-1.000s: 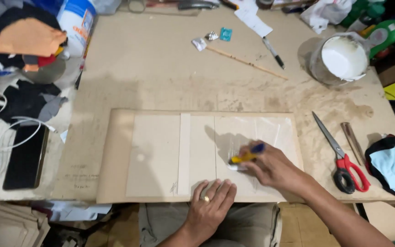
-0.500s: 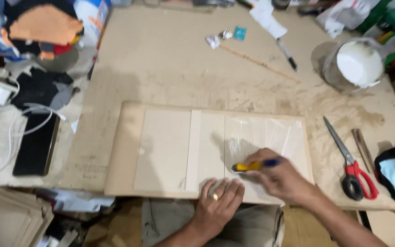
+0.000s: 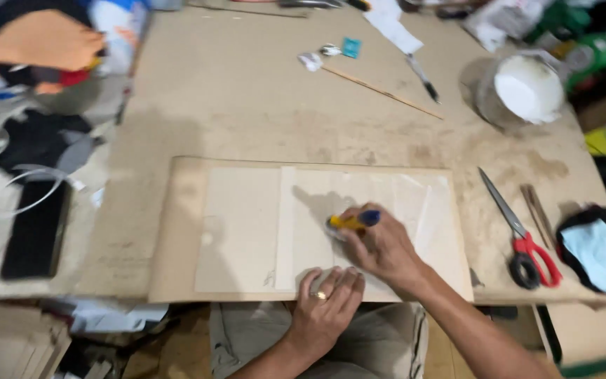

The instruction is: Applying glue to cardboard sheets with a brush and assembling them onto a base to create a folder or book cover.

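A brown board (image 3: 177,231) lies at the near edge of the workbench, with a pale sheet (image 3: 240,224) on it and a clear film (image 3: 415,203) over its right half. My right hand (image 3: 380,245) is closed around a yellow and blue tool (image 3: 351,221) and presses its tip against the film near the sheet's middle. My left hand (image 3: 327,302) lies flat, fingers together, on the sheet's near edge just below the right hand. A ring is on one finger.
Red-handled scissors (image 3: 520,231) and a thin brown stick lie right of the board. A white tub (image 3: 527,88) stands at the back right. A long wooden stick (image 3: 380,90), a pen (image 3: 422,78) and small scraps lie behind. A black phone (image 3: 33,235), cables and cloths sit at the left.
My right hand has slid the yellow and blue tool a little to the left across the film. The left hand stays flat on the near edge. The camera has shifted.
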